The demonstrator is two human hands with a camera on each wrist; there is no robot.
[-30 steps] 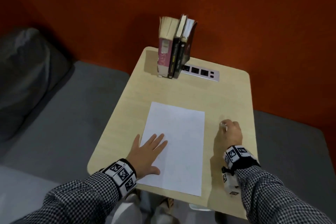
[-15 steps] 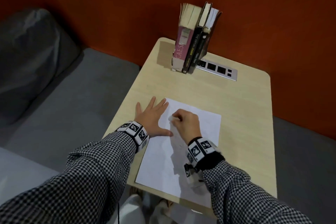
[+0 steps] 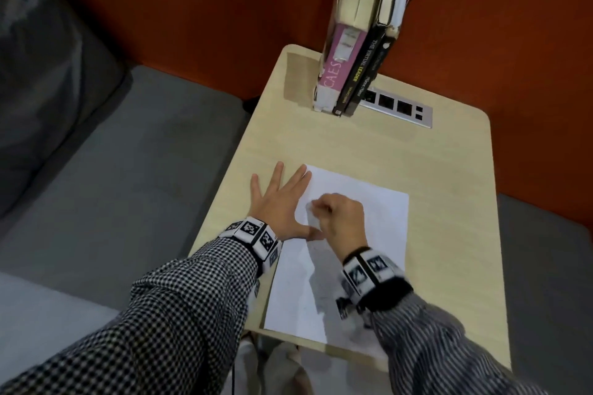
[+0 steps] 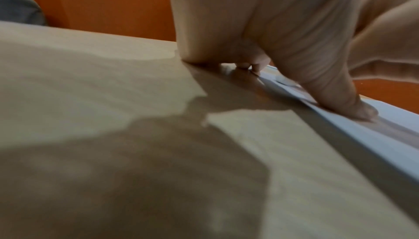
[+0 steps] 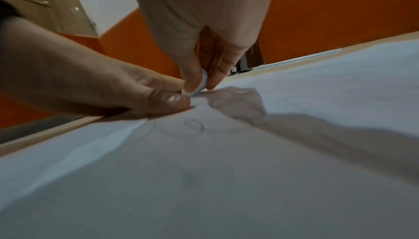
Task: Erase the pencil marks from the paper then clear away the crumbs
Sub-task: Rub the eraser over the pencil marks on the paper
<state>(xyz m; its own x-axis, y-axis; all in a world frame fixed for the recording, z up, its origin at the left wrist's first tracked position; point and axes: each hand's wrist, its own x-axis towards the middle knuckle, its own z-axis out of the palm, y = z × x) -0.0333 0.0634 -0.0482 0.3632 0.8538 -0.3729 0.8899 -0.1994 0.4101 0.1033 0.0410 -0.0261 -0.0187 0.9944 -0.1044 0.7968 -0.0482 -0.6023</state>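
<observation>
A white sheet of paper [image 3: 369, 218] lies on the light wooden table [image 3: 449, 186], near its front edge. Faint pencil marks [image 5: 195, 124] show on the paper in the right wrist view. My left hand [image 3: 276, 202] lies flat with fingers spread across the paper's left edge, its thumb [image 4: 340, 97] pressing the sheet down. My right hand [image 3: 337, 215] pinches a small white eraser [image 5: 201, 85] between thumb and fingers, its tip touching the paper beside the left thumb. No crumbs can be made out.
Three books [image 3: 359, 51] stand upright at the table's back edge, next to a silver socket strip [image 3: 398, 107]. An orange wall rises behind the table. Grey cushions [image 3: 96, 154] lie to the left, and a grey seat to the right.
My right hand moved with the eraser from the bare table right of the paper to the sheet's upper left. My left hand shifted up along the paper's left edge. The head view swung left.
</observation>
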